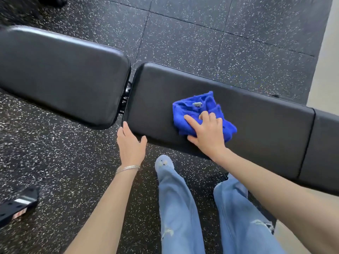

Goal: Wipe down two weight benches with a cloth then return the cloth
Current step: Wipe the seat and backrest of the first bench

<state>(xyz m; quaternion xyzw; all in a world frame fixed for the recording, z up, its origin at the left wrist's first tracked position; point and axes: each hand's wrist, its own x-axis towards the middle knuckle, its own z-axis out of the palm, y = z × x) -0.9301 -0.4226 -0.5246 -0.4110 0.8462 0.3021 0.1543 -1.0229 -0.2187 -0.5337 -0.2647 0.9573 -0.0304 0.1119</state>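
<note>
Pressing blue cloth (211,104) on bench (260,129) | right hand (207,133) fingers curled on it | left hand (130,144) fingers straight

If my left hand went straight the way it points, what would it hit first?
Probably the near corner of the long bench pad: the left hand has fingertips at its edge, though height is unclear.

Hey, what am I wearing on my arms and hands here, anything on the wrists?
Both forearms are bare, with no sleeves in view. The left hand has thin silver bangles at its wrist. The right hand shows no glove, ring or wristband.
</note>
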